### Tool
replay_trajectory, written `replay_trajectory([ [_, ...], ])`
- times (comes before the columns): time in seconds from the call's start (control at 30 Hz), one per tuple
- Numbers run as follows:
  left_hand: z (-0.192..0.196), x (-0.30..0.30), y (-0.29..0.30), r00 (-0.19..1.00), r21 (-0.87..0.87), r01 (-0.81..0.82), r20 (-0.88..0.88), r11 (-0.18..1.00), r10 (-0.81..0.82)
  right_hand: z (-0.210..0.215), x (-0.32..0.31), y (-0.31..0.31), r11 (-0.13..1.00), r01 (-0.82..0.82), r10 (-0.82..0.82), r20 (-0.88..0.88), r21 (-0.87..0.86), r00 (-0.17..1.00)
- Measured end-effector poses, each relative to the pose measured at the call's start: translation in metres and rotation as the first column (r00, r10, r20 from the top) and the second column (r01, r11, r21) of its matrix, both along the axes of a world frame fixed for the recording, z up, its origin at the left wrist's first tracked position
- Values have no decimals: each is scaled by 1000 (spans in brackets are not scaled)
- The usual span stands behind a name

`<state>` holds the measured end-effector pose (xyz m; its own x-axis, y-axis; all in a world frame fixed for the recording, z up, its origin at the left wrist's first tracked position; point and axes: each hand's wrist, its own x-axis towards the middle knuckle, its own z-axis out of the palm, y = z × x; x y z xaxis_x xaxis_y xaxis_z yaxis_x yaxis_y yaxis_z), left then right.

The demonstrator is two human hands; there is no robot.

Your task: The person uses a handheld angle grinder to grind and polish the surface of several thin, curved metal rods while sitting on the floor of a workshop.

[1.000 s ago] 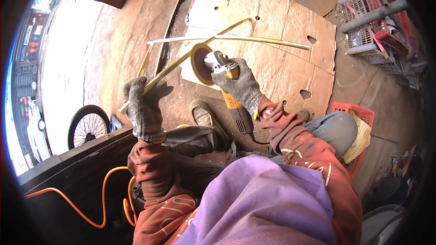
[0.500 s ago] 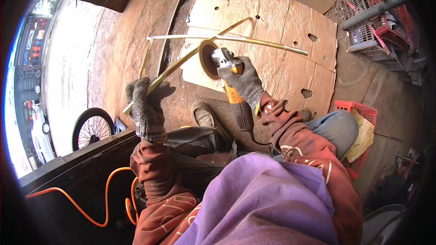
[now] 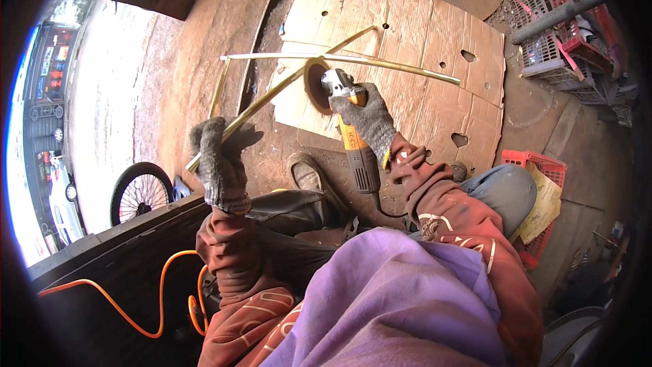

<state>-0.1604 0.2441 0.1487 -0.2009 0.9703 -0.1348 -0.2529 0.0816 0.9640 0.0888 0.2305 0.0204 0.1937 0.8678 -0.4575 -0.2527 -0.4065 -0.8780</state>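
Observation:
My left hand [image 3: 217, 153], in a grey knit glove, grips the near end of a thin yellow metal rod frame [image 3: 285, 85] and holds it up off the ground. My right hand [image 3: 367, 119], also gloved, is closed around a yellow and black angle grinder [image 3: 350, 132]. The grinder's brown disc [image 3: 314, 85] sits against the rods where they cross. A second yellow rod [image 3: 380, 64] of the frame runs to the right over a sheet of cardboard [image 3: 421, 34].
An orange power cable [image 3: 146, 306] loops at lower left over a dark ledge. A bicycle wheel [image 3: 139, 190] lies left of my knee. Red and grey plastic crates [image 3: 550, 41] and a grey pipe [image 3: 557, 13] stand at upper right. A red crate [image 3: 533, 163] sits by my right leg.
The view has shifted slightly; both hands and the rod frame sit a little higher and further right in the picture. The grinder stays at the rod crossing.

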Motion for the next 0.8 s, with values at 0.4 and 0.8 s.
replay_trajectory([
  [0.4,4,9,-4,1000,8,15,11,1000,-15,1,3,0,1000,25,-25,-17,6,1000],
  [0.8,2,6,-2,996,5,7,84,1000,-7,13,-2,-1,997,19,-25,75,81,997],
])
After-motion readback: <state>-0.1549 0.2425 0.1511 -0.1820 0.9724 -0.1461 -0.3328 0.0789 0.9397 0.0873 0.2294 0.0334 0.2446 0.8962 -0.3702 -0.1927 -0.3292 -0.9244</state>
